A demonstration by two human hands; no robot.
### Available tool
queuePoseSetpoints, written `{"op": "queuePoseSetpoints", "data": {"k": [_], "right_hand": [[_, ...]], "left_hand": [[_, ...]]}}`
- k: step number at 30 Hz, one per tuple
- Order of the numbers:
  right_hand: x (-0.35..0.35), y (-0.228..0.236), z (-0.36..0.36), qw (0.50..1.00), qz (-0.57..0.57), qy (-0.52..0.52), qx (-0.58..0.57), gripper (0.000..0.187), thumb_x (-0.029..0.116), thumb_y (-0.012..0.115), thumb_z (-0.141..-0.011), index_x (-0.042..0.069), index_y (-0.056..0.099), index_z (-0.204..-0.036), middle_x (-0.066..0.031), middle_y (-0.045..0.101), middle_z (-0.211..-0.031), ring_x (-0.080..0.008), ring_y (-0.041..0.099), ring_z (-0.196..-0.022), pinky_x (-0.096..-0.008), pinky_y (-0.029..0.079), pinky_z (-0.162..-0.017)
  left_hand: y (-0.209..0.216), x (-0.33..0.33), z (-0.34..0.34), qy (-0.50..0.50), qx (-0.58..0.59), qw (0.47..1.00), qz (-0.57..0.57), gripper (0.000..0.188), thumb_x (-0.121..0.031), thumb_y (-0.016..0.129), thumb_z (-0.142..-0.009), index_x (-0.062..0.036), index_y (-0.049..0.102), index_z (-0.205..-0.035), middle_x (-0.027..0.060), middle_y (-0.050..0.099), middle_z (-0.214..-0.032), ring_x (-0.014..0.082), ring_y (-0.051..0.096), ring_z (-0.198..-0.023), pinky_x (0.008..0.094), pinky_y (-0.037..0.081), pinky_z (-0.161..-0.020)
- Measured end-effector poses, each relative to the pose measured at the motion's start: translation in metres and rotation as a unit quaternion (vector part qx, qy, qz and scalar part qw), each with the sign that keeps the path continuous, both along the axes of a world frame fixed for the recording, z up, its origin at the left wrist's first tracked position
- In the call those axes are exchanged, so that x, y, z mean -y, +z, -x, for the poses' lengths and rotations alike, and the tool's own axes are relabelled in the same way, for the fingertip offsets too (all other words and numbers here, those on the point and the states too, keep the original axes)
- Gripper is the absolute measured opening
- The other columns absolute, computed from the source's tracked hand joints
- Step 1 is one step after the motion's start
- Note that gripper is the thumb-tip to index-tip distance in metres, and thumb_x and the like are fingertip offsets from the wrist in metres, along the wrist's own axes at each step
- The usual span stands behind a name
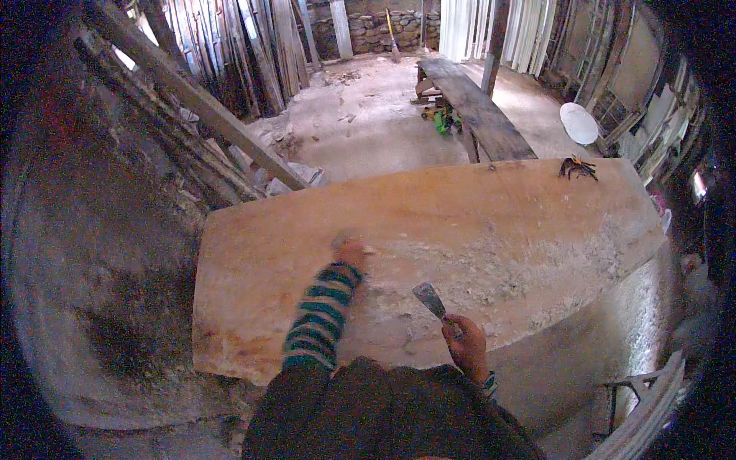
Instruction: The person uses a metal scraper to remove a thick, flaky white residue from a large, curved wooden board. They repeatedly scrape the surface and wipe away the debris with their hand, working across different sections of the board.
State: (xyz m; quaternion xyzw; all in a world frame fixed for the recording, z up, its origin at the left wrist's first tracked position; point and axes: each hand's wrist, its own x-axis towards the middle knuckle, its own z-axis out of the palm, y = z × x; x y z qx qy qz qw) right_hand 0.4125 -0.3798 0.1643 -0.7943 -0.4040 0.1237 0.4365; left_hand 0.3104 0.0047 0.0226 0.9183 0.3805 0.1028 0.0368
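Note:
My right hand (pixel 466 343) is closed around the handle of a putty knife (pixel 429 297), its flat blade tilted up and away to the left. My left hand (pixel 353 251) reaches out over the middle of a broad wooden board (pixel 261 238). It is blurred; a small greyish thing (pixel 343 239) shows at its far side, too smeared to name, and the fingers look closed on it. White crumbly residue (pixel 529 268) is spread over the board's right half, some of it between and beyond my hands.
A black and orange tangled item (pixel 577 167) lies at the board's far right corner. Beyond stand a dark plank bench (pixel 479 100), green tools (pixel 445 121) beneath it and a white round basin (pixel 579 124). Timber beams (pixel 207 119) lean at the left; a broom (pixel 393 42) stands at the back.

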Motion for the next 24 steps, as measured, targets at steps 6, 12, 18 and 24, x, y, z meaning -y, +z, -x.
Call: {"op": "queuePoseSetpoints", "data": {"k": [6, 12, 18, 24], "right_hand": [[0.008, 0.023, 0.021, 0.989, 0.124, -0.078, -0.007, 0.026, 0.017, 0.074, -0.093, 0.006, 0.07, -0.116, -0.0164, 0.074, -0.105, -0.0337, 0.072, -0.091, -0.0423, 0.056, -0.082], [0.04, -0.002, 0.035, 0.988, 0.025, -0.15, -0.001, 0.025, 0.02, 0.072, -0.096, 0.005, 0.07, -0.116, -0.0149, 0.074, -0.104, -0.0286, 0.071, -0.095, -0.0397, 0.055, -0.084], [0.049, -0.008, 0.066, 0.991, -0.01, -0.133, 0.016, 0.024, 0.018, 0.072, -0.096, 0.002, 0.07, -0.115, -0.0149, 0.075, -0.105, -0.0278, 0.071, -0.1, -0.0381, 0.054, -0.088], [0.065, -0.02, 0.082, 0.988, -0.001, -0.152, 0.024, 0.024, 0.014, 0.068, -0.098, 0.002, 0.068, -0.119, -0.0155, 0.073, -0.109, -0.0269, 0.07, -0.101, -0.0378, 0.054, -0.09]], "left_hand": [[0.017, 0.109, -0.086, -0.175, 0.301, 0.924, 0.158, 0.024, -0.029, 0.061, -0.092, -0.0132, 0.073, -0.105, 0.0173, 0.075, -0.099, 0.0379, 0.072, -0.094, 0.0493, 0.058, -0.082], [0.015, -0.001, 0.025, -0.002, 0.202, 0.96, 0.195, 0.03, -0.035, 0.064, -0.093, -0.0159, 0.073, -0.114, 0.0181, 0.075, -0.091, 0.0386, 0.073, -0.083, 0.052, 0.059, -0.072], [-0.011, -0.089, 0.135, 0.061, -0.002, 0.998, -0.004, 0.024, -0.026, 0.057, -0.095, -0.0147, 0.076, -0.105, 0.0155, 0.076, -0.1, 0.0369, 0.072, -0.096, 0.0506, 0.058, -0.083], [-0.025, 0.079, -0.03, -0.228, -0.068, 0.971, 0.035, 0.021, -0.02, 0.056, -0.092, -0.0101, 0.074, -0.1, 0.0165, 0.074, -0.094, 0.0367, 0.073, -0.092, 0.0513, 0.058, -0.079]]}}
